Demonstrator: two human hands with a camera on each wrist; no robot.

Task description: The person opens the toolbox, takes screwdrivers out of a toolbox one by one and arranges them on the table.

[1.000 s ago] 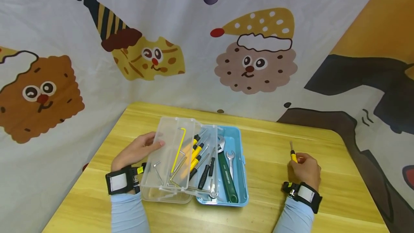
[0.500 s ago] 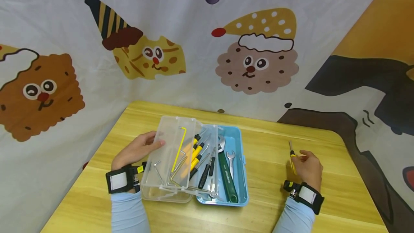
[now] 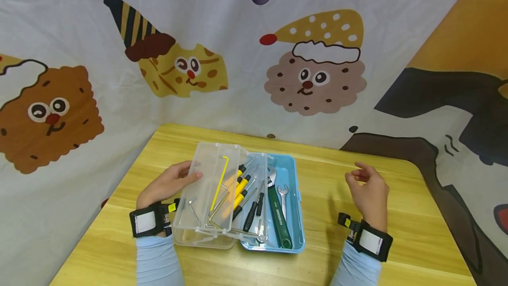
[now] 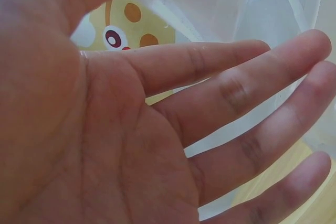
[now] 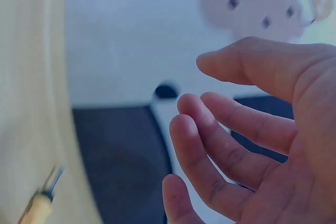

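Note:
My left hand (image 3: 170, 183) holds the side of a clear plastic tray (image 3: 204, 167), thumb on its face and fingers behind it. In the left wrist view those fingers (image 4: 210, 85) stretch out along the cloudy plastic. Several hex keys (image 3: 219, 184), one yellow, lie in the tray, which hangs partly over a light blue toolbox (image 3: 296, 224). To the right, my right hand (image 3: 370, 189) is raised over the table, fingers loosely bent and nothing in them. A screwdriver (image 5: 38, 208) with a yellowish handle lies on the table in the right wrist view; the hand hides it in the head view.
Inside the toolbox lie a green-handled adjustable wrench (image 3: 279, 217), a small spanner (image 3: 283, 195) and several yellow and black screwdrivers (image 3: 249, 217). A clear lid (image 3: 204, 242) rests below the tray. Behind the wooden table (image 3: 325, 180) hangs a printed cloth (image 3: 238, 114).
My right hand has let go of the yellow-handled screwdriver and lifted up and away from it. The left hand and the tray have stayed where they were.

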